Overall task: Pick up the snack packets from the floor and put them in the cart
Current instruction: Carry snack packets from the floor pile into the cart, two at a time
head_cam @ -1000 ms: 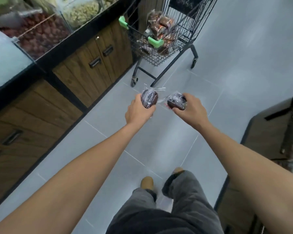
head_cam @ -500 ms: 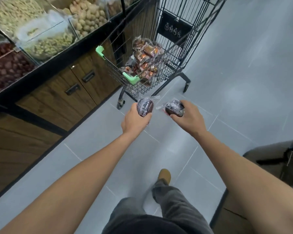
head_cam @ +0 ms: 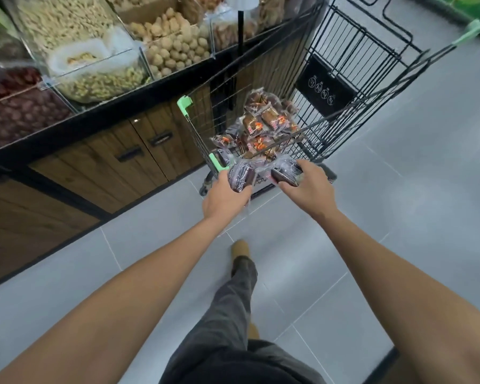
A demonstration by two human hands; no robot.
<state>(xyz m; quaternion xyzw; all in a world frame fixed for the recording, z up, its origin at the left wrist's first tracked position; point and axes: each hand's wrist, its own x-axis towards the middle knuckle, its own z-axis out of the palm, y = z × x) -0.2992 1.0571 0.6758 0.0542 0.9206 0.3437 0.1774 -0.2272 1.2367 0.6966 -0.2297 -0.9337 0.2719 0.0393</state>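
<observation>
Bulk bins of nuts (head_cam: 100, 79) sit at left above wooden cabinet doors (head_cam: 139, 151), over a grey tiled floor (head_cam: 399, 217). The left grip (head_cam: 225, 198) curls round a dark, clear-wrapped snack packet (head_cam: 241, 177) that juts above its fingers, by the cart's (head_cam: 358, 51) green corner. Just beside it, the right grip (head_cam: 308, 189) pinches a second packet (head_cam: 286, 173) at the near rim. Beyond, piled packets (head_cam: 263, 126) lie in the basket.

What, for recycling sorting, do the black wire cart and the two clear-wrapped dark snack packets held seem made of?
Black wire cart: probably coated metal; thin rigid rods, matte black. Left dark snack packet and right packet: seemingly clear glossy plastic film; crinkled, glinting.
</observation>
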